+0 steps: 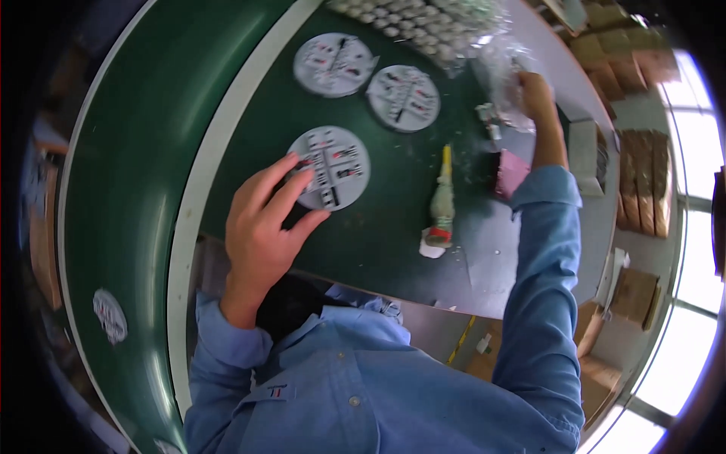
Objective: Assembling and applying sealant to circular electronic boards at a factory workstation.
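Observation:
Spread over the near left rim of a round grey disc [344, 163] is my left hand [261, 223]. Its fingertips lie on or just above the disc, and the thumb is apart from them at the lower edge. Small black, white and red parts sit on the disc in rows around a dark crossbar. My right hand [537, 98] reaches to the far right, at a clear plastic bag [505, 83]. Its fingers are mostly hidden, so their grip does not show. Two similar discs, one at the back [330, 64] and another beside it [403, 98], lie farther off.
A bottle with a yellow nozzle [442, 200] lies on the green table [378, 250], right of the near disc. A pink block [513, 174] sits below my right wrist. Bagged pale round parts [423, 26] fill the back. A green conveyor belt [128, 189] runs along the left.

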### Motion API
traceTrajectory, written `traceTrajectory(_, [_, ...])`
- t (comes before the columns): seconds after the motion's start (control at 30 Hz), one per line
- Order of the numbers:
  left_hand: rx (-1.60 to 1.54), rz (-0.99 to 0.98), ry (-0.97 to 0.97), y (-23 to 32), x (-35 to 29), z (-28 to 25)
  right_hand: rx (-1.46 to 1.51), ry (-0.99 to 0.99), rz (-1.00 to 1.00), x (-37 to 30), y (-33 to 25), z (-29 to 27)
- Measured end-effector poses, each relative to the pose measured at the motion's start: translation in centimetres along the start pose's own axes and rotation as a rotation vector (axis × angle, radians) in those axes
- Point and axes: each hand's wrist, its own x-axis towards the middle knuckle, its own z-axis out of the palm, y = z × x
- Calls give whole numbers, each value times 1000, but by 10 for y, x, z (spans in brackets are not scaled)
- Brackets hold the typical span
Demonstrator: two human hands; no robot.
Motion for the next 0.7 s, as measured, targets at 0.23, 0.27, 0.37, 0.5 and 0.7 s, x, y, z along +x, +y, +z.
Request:
traceTrajectory(0.23, [-15,-2,24,-2,-1,9,243,227,-326,10,95,44])
traceTrajectory(0.27, [-22,-25,31,0,-3,9,227,143,-279,4,71,34])
traceTrajectory(0.37, [-26,-39,52,-2,-5,6,164,-22,-185,-12,21,-3])
traceTrajectory(0.5, [-30,1,62,-5,-2,10,335,210,168,-48,1,-32])
traceTrajectory(0.7, [7,-11,48,-3,-4,7,985,43,122,-156,-174,-65])
